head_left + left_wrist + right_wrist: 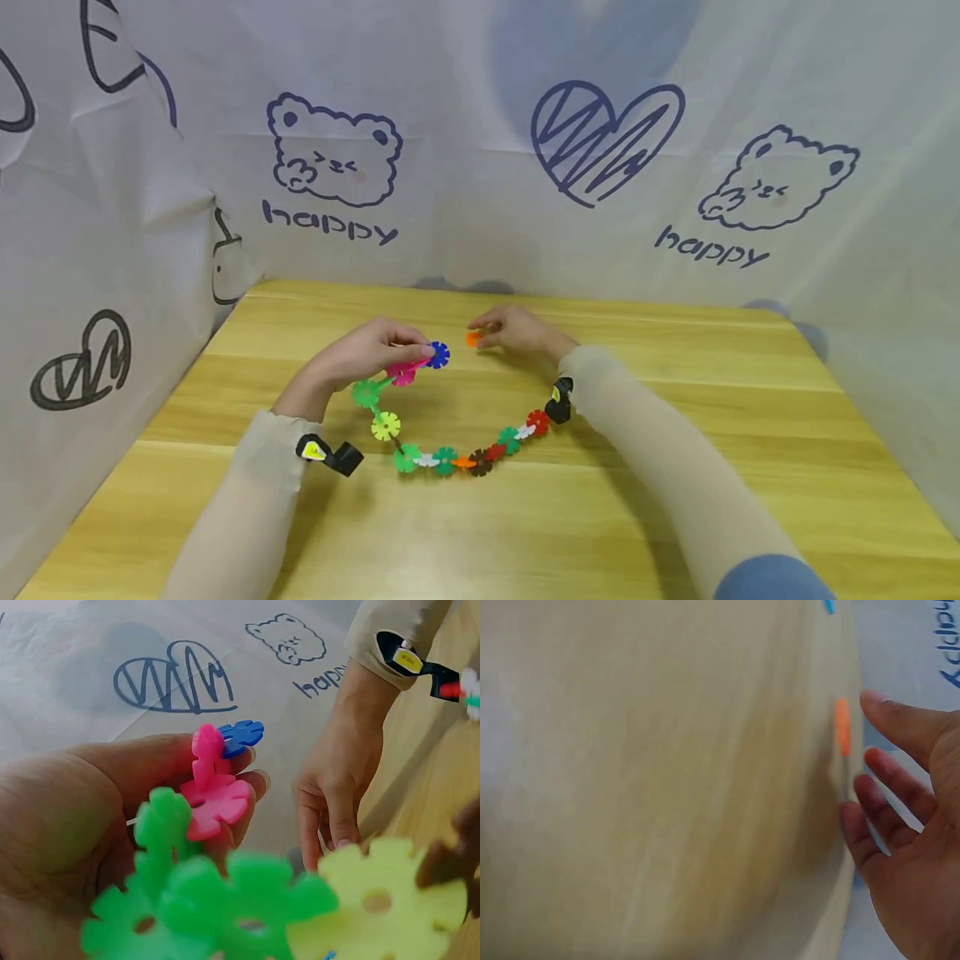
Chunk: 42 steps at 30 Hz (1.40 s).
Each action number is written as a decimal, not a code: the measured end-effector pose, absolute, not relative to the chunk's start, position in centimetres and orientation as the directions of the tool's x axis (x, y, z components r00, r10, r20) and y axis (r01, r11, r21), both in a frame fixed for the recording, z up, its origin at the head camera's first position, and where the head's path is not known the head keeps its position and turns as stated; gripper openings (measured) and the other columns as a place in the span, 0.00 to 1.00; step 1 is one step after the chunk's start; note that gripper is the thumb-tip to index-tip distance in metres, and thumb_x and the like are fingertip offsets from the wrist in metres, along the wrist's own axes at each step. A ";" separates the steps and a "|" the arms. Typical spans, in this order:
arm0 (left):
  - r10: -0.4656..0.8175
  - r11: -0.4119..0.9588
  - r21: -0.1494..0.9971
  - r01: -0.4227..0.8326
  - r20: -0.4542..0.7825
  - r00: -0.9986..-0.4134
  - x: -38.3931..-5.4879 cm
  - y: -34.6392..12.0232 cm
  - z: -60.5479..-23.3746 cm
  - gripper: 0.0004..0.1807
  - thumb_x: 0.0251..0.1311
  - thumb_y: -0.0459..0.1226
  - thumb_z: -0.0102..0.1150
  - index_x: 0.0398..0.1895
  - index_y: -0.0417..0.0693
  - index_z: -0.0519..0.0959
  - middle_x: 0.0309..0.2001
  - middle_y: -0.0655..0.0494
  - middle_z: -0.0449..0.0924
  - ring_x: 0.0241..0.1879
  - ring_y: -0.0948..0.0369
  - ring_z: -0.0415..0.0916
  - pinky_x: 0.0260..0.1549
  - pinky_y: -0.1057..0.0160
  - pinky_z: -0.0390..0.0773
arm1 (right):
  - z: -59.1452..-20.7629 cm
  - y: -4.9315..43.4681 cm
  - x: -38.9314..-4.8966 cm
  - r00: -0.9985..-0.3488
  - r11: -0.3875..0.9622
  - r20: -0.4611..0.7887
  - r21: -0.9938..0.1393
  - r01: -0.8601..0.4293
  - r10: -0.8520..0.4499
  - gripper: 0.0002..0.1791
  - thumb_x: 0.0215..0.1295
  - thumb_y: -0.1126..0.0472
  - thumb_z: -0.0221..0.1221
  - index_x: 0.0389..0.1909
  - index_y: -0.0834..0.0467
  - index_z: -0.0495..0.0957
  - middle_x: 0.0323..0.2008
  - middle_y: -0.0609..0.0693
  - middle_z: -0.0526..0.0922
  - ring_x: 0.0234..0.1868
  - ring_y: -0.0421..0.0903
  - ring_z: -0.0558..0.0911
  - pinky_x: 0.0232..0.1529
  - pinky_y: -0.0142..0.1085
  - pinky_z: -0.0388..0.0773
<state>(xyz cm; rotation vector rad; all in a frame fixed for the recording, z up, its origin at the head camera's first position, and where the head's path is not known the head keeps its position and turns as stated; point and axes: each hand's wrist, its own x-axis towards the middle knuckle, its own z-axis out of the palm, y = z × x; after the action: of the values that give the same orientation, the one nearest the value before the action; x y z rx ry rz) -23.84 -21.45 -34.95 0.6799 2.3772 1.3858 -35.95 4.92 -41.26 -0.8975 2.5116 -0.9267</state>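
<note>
A chain of plastic snowflake discs (446, 462) curves in a U beneath both hands. My left hand (367, 354) pinches its upper left end, where pink discs (217, 804) meet a blue disc (438, 355). Green discs and a yellow disc (375, 900) hang close in front of the left wrist view. The other end finishes in a red disc (537, 422) near my right wrist. At the far side of the table, my right hand (521, 332) has its thumb and fingers spread beside a loose orange disc (843, 727), with a gap showing between them.
The wooden table (525, 533) ends at the back against a white cloth (465, 167) with drawn bears and hearts. More cloth (82, 250) hangs along the left side. Black wrist mounts (330, 454) stick out from both sleeves, the right one close to the red disc.
</note>
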 end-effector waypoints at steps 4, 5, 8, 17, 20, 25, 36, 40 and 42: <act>0.528 0.427 0.876 0.225 -0.039 -0.849 -23.6 -21.8 -35.4 0.15 0.68 0.50 0.57 0.39 0.50 0.85 0.27 0.50 0.75 0.28 0.55 0.69 0.32 0.57 0.71 | -42.4 4.3 -35.7 -0.749 0.620 -0.061 -0.607 -0.497 -0.660 0.24 0.64 0.57 0.66 0.60 0.56 0.78 0.55 0.53 0.76 0.55 0.49 0.74 0.59 0.43 0.69; 0.525 0.429 0.876 0.221 -0.042 -0.850 -23.6 -21.9 -35.5 0.15 0.68 0.50 0.57 0.39 0.50 0.85 0.28 0.50 0.75 0.29 0.55 0.69 0.33 0.57 0.71 | -42.6 4.2 -35.7 -0.749 0.627 -0.058 -0.591 -0.507 -0.660 0.22 0.65 0.56 0.65 0.60 0.56 0.79 0.55 0.53 0.75 0.56 0.49 0.73 0.60 0.43 0.68; 0.522 0.427 0.879 0.213 -0.048 -0.852 -23.5 -21.8 -35.6 0.16 0.68 0.51 0.56 0.39 0.49 0.85 0.27 0.50 0.75 0.28 0.55 0.68 0.33 0.53 0.71 | -42.7 4.0 -35.5 -0.743 0.639 -0.047 -0.549 -0.540 -0.668 0.18 0.66 0.58 0.63 0.56 0.56 0.81 0.54 0.53 0.76 0.56 0.49 0.73 0.61 0.42 0.67; 0.518 0.403 0.892 0.205 -0.038 -0.855 -23.4 -21.3 -35.6 0.15 0.71 0.47 0.55 0.35 0.45 0.82 0.22 0.51 0.69 0.23 0.57 0.65 0.29 0.58 0.69 | -42.1 4.2 -35.5 -0.736 0.616 -0.054 -0.590 -0.522 -0.675 0.10 0.63 0.61 0.66 0.44 0.57 0.79 0.38 0.48 0.80 0.41 0.45 0.77 0.47 0.37 0.74; 0.511 0.399 0.895 0.198 -0.038 -0.859 -23.4 -20.9 -35.7 0.16 0.70 0.47 0.55 0.35 0.45 0.81 0.23 0.51 0.70 0.24 0.57 0.65 0.29 0.58 0.70 | -41.7 4.7 -35.1 -0.751 0.607 -0.039 -0.616 -0.501 -0.659 0.13 0.62 0.61 0.67 0.47 0.57 0.80 0.36 0.47 0.82 0.39 0.43 0.79 0.44 0.37 0.75; 0.512 0.385 0.903 0.191 -0.037 -0.858 -23.5 -20.4 -35.7 0.15 0.71 0.45 0.55 0.40 0.43 0.82 0.24 0.50 0.73 0.25 0.56 0.68 0.27 0.61 0.72 | -40.1 5.6 -33.6 -0.754 0.518 0.024 -0.713 -0.474 -0.657 0.12 0.67 0.65 0.62 0.49 0.63 0.81 0.39 0.51 0.85 0.42 0.48 0.84 0.45 0.37 0.80; 0.531 0.387 0.900 0.201 -0.040 -0.846 -23.4 -19.2 -35.4 0.14 0.72 0.45 0.54 0.41 0.43 0.82 0.24 0.50 0.73 0.24 0.56 0.67 0.26 0.61 0.70 | -36.3 8.3 -30.3 -0.751 0.402 0.157 -0.765 -0.503 -0.642 0.09 0.68 0.63 0.61 0.45 0.61 0.83 0.40 0.50 0.86 0.43 0.47 0.84 0.45 0.41 0.80; 0.537 0.387 0.895 0.221 -0.023 -0.843 -23.3 -18.9 -35.5 0.14 0.72 0.44 0.54 0.41 0.43 0.82 0.23 0.50 0.73 0.23 0.57 0.67 0.25 0.62 0.70 | -35.6 8.8 -29.1 -0.725 0.311 0.235 -0.787 -0.533 -0.647 0.07 0.68 0.65 0.61 0.43 0.61 0.84 0.39 0.50 0.85 0.41 0.49 0.84 0.44 0.44 0.81; 0.543 0.384 0.894 0.231 -0.016 -0.839 -23.2 -18.8 -35.5 0.14 0.72 0.45 0.53 0.41 0.44 0.82 0.23 0.51 0.73 0.23 0.57 0.67 0.25 0.62 0.69 | -35.3 8.7 -28.5 -0.690 0.265 0.299 -0.766 -0.585 -0.659 0.06 0.67 0.66 0.61 0.42 0.60 0.84 0.38 0.50 0.85 0.40 0.48 0.85 0.43 0.42 0.82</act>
<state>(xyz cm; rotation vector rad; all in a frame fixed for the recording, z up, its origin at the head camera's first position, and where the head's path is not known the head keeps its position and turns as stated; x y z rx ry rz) -23.22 -18.82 -35.49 0.6784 2.3407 1.4373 -28.50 8.72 -35.29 -1.2000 2.4342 -1.4185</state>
